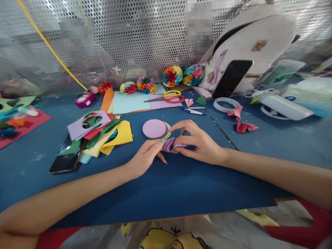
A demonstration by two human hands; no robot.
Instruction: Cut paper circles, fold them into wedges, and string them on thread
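A folded lilac paper piece (pixel 171 144) sits low over the blue table (pixel 181 186), pinched from both sides. My left hand (pixel 146 156) grips its left edge with curled fingers. My right hand (pixel 197 141) closes its thumb and fingers on the right part. Just behind them lies a stack of cut paper circles (pixel 155 129) with a lilac one on top.
Cut-out coloured paper scraps (pixel 100 133) and a phone (pixel 67 159) lie at left. Scissors (pixel 168 98) rest on paper sheets behind. Several paper flowers (pixel 172 76) line the perforated metal wall. A white backpack (pixel 249 45), a tape roll (pixel 225 103) and pink folded pieces (pixel 245 127) are at right.
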